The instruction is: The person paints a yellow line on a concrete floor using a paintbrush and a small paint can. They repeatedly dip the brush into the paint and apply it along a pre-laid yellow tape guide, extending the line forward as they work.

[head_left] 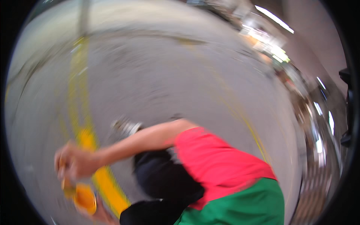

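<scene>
Motion smears the whole picture. My right hand (78, 162) reaches across to the left, fingers closed round the handle of a paintbrush (67, 186) that points down, its lower end yellowish. Right beside that end is a small open container (85, 199) with bright yellow paint inside; whether the brush touches it I cannot tell. Only part of my left hand (100, 214) shows at the lower edge, gripping this container from below. Under and beside my right forearm, a bright yellow painted stripe (108, 187) runs along the grey floor (157, 82).
Farther off, the stripe continues as a paler, worn yellow line (78, 82). Another thin yellow line (255, 137) curves along the floor on the right. My shoe (127, 126) and dark-trousered knee (161, 174) are close to the stripe. Blurred lights and clutter (266, 43) fill the far right.
</scene>
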Available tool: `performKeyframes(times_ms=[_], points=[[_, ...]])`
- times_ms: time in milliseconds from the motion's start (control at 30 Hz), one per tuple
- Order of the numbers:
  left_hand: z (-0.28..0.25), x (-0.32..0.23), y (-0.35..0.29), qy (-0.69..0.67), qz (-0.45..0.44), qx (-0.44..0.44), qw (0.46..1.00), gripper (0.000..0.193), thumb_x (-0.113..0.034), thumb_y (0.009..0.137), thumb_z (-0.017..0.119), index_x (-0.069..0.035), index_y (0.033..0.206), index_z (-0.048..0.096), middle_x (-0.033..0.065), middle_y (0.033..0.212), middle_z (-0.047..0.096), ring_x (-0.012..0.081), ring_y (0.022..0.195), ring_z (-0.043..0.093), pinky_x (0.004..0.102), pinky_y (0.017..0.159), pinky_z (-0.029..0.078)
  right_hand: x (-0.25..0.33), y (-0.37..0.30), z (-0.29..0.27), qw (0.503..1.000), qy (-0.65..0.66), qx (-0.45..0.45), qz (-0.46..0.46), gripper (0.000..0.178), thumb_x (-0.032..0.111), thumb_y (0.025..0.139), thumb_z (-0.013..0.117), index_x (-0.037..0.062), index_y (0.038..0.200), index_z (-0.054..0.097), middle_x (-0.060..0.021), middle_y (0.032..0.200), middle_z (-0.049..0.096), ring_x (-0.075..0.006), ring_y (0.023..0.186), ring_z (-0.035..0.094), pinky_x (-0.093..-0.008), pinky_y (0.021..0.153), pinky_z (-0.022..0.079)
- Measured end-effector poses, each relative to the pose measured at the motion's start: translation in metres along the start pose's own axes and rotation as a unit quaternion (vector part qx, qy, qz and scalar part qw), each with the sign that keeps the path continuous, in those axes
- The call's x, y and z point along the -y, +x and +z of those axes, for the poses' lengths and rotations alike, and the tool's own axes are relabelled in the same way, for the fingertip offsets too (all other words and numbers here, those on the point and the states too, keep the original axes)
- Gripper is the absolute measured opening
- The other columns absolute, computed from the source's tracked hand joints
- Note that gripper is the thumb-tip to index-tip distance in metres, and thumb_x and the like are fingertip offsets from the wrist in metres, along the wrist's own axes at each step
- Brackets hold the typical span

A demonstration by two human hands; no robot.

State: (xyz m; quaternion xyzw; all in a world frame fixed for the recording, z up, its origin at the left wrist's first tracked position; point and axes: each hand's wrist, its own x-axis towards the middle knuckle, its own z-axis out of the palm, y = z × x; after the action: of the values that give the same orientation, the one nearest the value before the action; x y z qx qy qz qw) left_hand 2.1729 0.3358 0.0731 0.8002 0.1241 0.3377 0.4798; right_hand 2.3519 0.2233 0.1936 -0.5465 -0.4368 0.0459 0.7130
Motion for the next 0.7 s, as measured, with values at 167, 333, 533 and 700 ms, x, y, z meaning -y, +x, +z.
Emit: performKeyframes(times_ms=[167, 333, 533, 700], points=[[-0.032, 0.017, -0.029, 0.200, -0.098, -0.080, 0.972, 0.097, -0.031, 0.060, 0.096, -0.006, 0.141, 0.048, 0.0144, 0.138, 0.053, 0.0340, 0.130, 0.050, 0.0444, 0.112, 0.038, -0.004, 0.008, -0.013, 0.972, 0.007, 0.133, 0.195, 0.009, 0.009, 0.091, 0.071, 0.0011, 0.095, 0.071, -0.0047, 0.079, 0.070, -0.0074, 0.067, 0.061, -0.0239, 0.058, 0.051], [-0.033, 0.006, -0.020, 0.231, -0.068, -0.099, 0.965, 0.102, -0.033, 0.061, 0.095, -0.006, 0.144, 0.042, 0.0161, 0.141, 0.051, 0.0353, 0.132, 0.047, 0.0477, 0.112, 0.035, -0.030, 0.028, -0.014, 0.950, 0.011, 0.256, 0.176, 0.010, 0.007, 0.092, 0.069, -0.0006, 0.098, 0.070, -0.0074, 0.083, 0.072, -0.0134, 0.075, 0.069, -0.0273, 0.065, 0.055], [0.003, -0.003, 0.034, 0.197, -0.077, -0.092, 0.973, 0.096, -0.027, 0.062, 0.095, -0.006, 0.141, 0.045, 0.0151, 0.140, 0.049, 0.0340, 0.132, 0.047, 0.0451, 0.111, 0.039, -0.082, 0.061, -0.011, 0.930, -0.017, 0.366, 0.022, 0.012, 0.011, 0.089, 0.075, 0.0027, 0.095, 0.070, -0.0147, 0.094, 0.072, -0.0274, 0.082, 0.072, -0.0350, 0.072, 0.058], [0.025, -0.021, 0.067, 0.240, -0.128, -0.100, 0.957, 0.107, -0.012, 0.059, 0.088, -0.008, 0.150, 0.034, 0.0134, 0.146, 0.045, 0.0308, 0.135, 0.046, 0.0426, 0.116, 0.035, -0.099, 0.101, -0.007, 0.897, -0.051, 0.432, -0.083, 0.018, 0.014, 0.080, 0.067, -0.0039, 0.082, 0.067, -0.0196, 0.083, 0.069, -0.0358, 0.078, 0.070, -0.0432, 0.071, 0.057]])
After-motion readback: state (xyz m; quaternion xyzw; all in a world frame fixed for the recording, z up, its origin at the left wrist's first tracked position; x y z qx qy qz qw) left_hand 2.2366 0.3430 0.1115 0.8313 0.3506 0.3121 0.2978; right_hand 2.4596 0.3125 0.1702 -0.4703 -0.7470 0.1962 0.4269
